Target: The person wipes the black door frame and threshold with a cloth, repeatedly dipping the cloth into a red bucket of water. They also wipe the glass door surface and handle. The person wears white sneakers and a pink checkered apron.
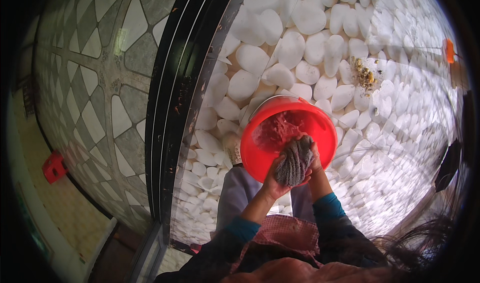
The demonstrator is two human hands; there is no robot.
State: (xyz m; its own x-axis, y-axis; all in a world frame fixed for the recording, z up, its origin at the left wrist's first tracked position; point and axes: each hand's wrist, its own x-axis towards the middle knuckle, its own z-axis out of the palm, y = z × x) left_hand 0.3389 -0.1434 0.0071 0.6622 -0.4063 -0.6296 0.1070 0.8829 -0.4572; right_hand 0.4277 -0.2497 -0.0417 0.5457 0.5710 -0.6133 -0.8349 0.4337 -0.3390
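A grey ribbed cloth (294,162) is bunched between my two hands, over the near side of a red plastic bucket (322,133). My left hand (276,178) grips the cloth from its left side, palm partly turned up. On the right side, my right hand (315,159) closes round the cloth's other edge. Churned water (275,131) shows inside the bucket, beyond the cloth. The wire handle (268,99) rests against the bucket's far left rim.
Black sliding-door tracks (176,95) run along the left of the pebble-patterned floor (292,49). Dark and yellowish debris (364,75) lies beyond the bucket to the right. Past the tracks are a patterned tile floor (135,60) and a red object (55,167).
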